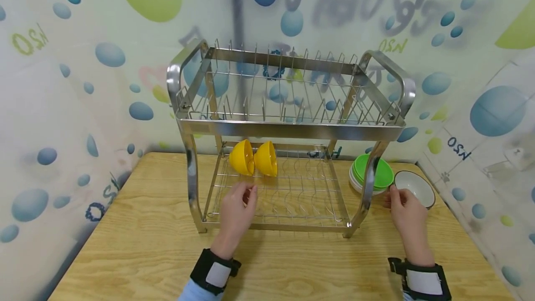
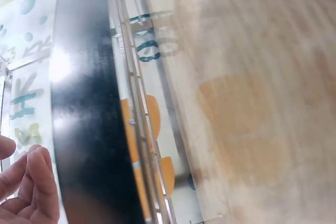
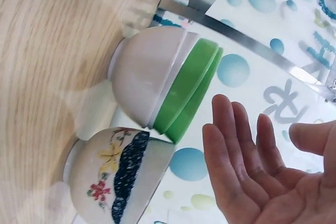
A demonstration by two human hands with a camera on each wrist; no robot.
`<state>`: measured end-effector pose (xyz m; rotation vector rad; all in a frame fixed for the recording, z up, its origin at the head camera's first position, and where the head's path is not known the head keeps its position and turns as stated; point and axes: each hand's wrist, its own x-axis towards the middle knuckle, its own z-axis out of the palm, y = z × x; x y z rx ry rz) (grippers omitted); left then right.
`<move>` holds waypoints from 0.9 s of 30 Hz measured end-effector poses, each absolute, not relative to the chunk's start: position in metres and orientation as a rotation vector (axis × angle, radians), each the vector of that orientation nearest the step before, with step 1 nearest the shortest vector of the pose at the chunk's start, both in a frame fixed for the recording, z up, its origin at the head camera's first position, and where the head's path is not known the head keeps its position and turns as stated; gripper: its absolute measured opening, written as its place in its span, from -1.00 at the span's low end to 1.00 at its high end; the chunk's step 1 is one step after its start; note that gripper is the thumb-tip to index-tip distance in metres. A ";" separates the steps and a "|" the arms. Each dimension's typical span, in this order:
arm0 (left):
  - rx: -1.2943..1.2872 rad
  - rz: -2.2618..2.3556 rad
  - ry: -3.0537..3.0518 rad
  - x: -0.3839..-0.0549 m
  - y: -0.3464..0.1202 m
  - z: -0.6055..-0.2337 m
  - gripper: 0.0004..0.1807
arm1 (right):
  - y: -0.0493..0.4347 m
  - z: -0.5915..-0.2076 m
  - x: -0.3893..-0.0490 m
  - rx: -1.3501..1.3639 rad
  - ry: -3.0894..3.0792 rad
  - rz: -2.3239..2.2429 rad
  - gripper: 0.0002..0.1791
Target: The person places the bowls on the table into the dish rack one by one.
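Two yellow bowls (image 1: 265, 159) stand on their sides, one beside the other, on the lower shelf of a metal dish rack (image 1: 292, 130). My left hand (image 1: 238, 206) is in front of them at the rack's front edge, fingers loosely bent and holding nothing. On the right, my right hand (image 1: 406, 208) is beside a stack of green bowls (image 1: 382, 173) sitting in a white bowl (image 3: 144, 77). Its fingers are spread apart and empty in the right wrist view. Next to the stack stands a white bowl with a dark rim and flower pattern (image 3: 105, 177).
The upper shelf (image 1: 292, 87) has wire dividers and curved side handles. A rack leg (image 1: 368, 185) rises between the shelf and the stacked bowls. The wooden table (image 1: 292, 268) meets a wall covering with blue and green dots behind.
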<state>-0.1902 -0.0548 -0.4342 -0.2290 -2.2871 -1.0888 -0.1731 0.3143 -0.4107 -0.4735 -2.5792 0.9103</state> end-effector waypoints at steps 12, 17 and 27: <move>-0.201 -1.100 -2.309 -0.188 -0.065 -0.447 -0.90 | 0.348 -0.424 -0.181 -0.691 -2.458 0.815 -0.57; -0.172 -1.059 -2.320 -0.188 -0.071 -0.451 -0.92 | 0.362 -0.424 -0.185 -0.739 -2.402 0.767 -0.62; -0.179 -0.990 -2.323 -0.187 -0.086 -0.452 -0.92 | 0.391 -0.423 -0.181 -0.961 -2.373 0.798 -0.56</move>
